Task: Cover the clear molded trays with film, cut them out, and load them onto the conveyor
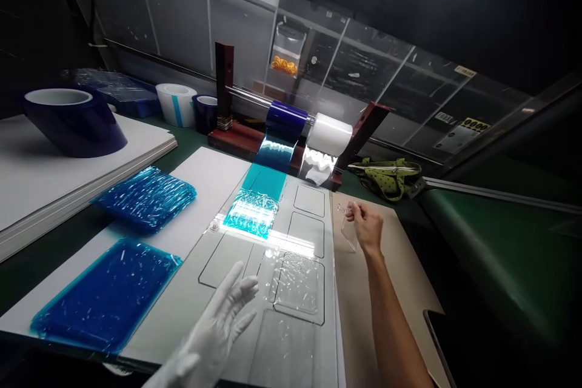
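Note:
My left hand (220, 315), in a white glove, hovers with fingers spread over a pale board (182, 315) marked with black rounded rectangles. At the right, my bare right hand (368, 227) has thumb and fingers pinched on a thin clear sheet (349, 235), of which mainly the edges show. A brown board (382, 291) lies below it. Between my hands, a stack of clear film pieces (297, 282) rests on a marked outline. Blue film (266, 182) runs from a blue roll (286, 116) onto the board. Beside that roll hangs a white roll (331, 133) with clear film.
Two stacks of blue film pieces (109, 294) lie left. A large blue tape roll (75, 124) sits on white sheets (150, 145); smaller rolls (176, 106) stand behind. A dark red stand (225, 85) carries the film rolls. A green dotted pouch (393, 179) lies back right.

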The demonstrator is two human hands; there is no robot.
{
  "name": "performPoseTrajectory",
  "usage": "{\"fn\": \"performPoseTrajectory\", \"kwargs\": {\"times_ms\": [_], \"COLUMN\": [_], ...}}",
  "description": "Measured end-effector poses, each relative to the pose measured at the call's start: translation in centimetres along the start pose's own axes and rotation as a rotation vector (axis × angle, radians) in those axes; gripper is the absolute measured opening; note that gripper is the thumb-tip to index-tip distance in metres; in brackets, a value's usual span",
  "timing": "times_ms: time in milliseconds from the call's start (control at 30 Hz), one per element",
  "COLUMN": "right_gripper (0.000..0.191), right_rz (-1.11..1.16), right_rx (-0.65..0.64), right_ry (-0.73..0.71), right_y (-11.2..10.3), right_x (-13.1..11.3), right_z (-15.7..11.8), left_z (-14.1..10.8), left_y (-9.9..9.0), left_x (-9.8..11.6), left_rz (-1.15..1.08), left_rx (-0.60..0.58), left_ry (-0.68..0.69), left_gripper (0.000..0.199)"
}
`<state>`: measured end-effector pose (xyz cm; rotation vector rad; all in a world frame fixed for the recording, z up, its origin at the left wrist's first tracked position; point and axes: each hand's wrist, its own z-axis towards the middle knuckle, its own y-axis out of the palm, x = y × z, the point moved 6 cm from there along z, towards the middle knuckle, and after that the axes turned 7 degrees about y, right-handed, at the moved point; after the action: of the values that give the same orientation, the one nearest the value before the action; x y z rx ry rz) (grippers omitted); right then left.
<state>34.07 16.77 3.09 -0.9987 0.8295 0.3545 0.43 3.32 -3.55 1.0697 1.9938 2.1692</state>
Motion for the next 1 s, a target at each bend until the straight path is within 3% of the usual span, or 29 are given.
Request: {"fn": "performPoseTrajectory", "kwargs": {"times_ms": [67, 200, 300, 400, 500, 600, 700, 767, 833, 900, 1000], "right_gripper": [0.041, 0.023, 0.016, 0.022, 0.035, 0.045, 0.047, 0.046, 0.041, 0.036, 0.031], "right_rz": [0.101, 0.431, 0.822, 0.991, 0.802, 0.494, 0.394, 0.374, 0.306, 0.169, -0.125], "right_rx": [0.041, 0.058, -0.103, -0.244, -0.153, 0.013, -0.148, -0.296, -0.340, -0.273, -0.117], "right_ry": [-0.031, -0.097, -0.070, 0.030, 0.009, 0.019, 0.145, 0.189, 0.147, 0.014, -0.299], "right_y": [-2.7, -6.2, -5.9, -4.9, -6.1, -7.6, -6.0, -4.2, -3.1, -2.9, -2.9], "right_x": [-2.2, -6.7, -8.7, -8.4, -6.6, -5.2, -5.2, -6.0, -7.0, -8.1, -10.4], "right_z": [-3.0, -10.6, -15.9, -19.4, -20.9, -21.5, -22.1, -22.5, -22.7, -22.7, -23.2], "left_z": [0.6, 1.6, 1.8, 1.2, -0.2, -1.3, -1.6, -1.5, -1.3, -1.0, -0.8], "left_y": [0.9, 5.7, 9.2, 10.7, 10.1, 9.3, 9.7, 10.4, 10.9, 11.1, 11.4], "left_x": [-0.1, -1.2, -2.6, -3.6, -3.7, -3.0, -2.7, -2.6, -2.2, -1.8, -1.7], "left_rz": [0.307, 1.308, 1.600, 1.745, 1.854, 2.024, 2.168, 2.242, 2.317, 2.389, 2.517], "left_rx": [0.008, -0.009, -0.052, -0.176, -0.252, -0.121, -0.076, -0.092, -0.069, -0.047, -0.102], "left_ry": [0.030, 0.020, 0.029, 0.243, 0.475, 0.598, 0.612, 0.591, 0.527, 0.423, 0.276], "left_gripper": [0.107, 0.141, 0.154, 0.142, 0.125, 0.116, 0.110, 0.108, 0.104, 0.099, 0.088]}}
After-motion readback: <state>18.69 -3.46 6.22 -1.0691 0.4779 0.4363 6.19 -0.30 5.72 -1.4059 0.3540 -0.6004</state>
